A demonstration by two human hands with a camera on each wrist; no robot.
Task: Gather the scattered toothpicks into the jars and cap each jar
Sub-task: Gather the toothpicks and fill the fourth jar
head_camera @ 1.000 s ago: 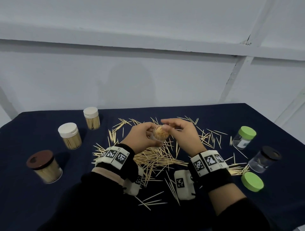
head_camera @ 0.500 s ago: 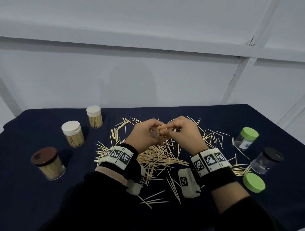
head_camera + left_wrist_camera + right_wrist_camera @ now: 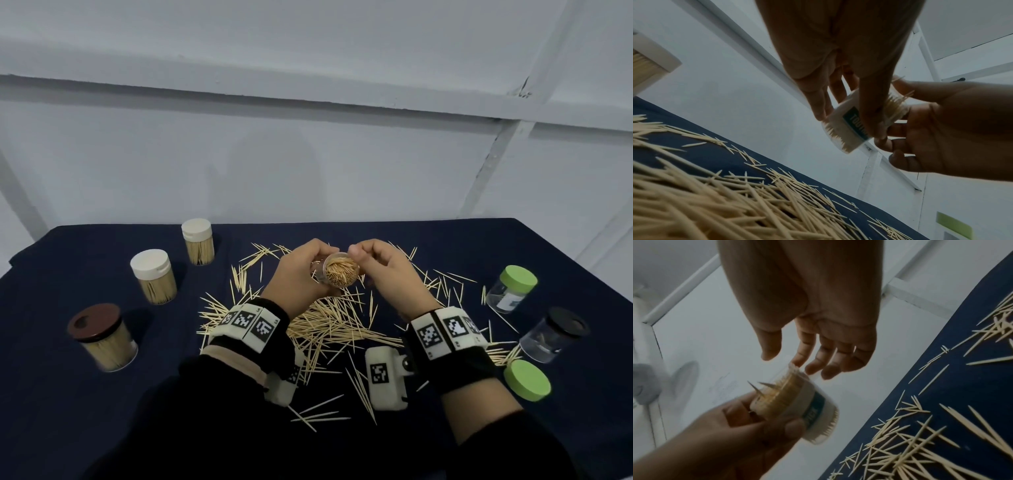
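Left hand (image 3: 297, 274) raised above the bench (image 3: 68, 394), fingers and thumb curled round a small clear jar (image 3: 337, 272), tilted, uncapped, packed with toothpicks, a few tips poking past the rim. Right hand (image 3: 387, 274) just beside the jar mouth, fingers loosely bent, fingertips (image 3: 797, 361) at the rim; holds nothing that I can see. Scattered toothpicks (image 3: 329, 325) lie in a dense heap on the dark blue cloth under both hands, thinner strays toward the right. Left side: brown-lidded jar (image 3: 102, 337) and two white-lidded jars (image 3: 153, 275) (image 3: 198, 241), all full and capped. Right side: green-lidded jar (image 3: 512, 288) and black-lidded jar (image 3: 551, 337), both nearly empty; loose green lid (image 3: 526, 379) lying flat near the black-lidded one.
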